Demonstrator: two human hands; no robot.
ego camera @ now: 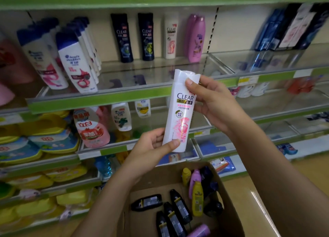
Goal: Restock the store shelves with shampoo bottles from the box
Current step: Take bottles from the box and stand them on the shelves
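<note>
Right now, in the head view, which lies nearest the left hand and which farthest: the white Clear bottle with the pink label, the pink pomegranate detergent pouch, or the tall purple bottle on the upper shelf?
1. White Clear bottle with pink label: held in the left hand.
2. Pink pomegranate detergent pouch: to its left, middle shelf.
3. Tall purple bottle: upper shelf, far back.
</note>
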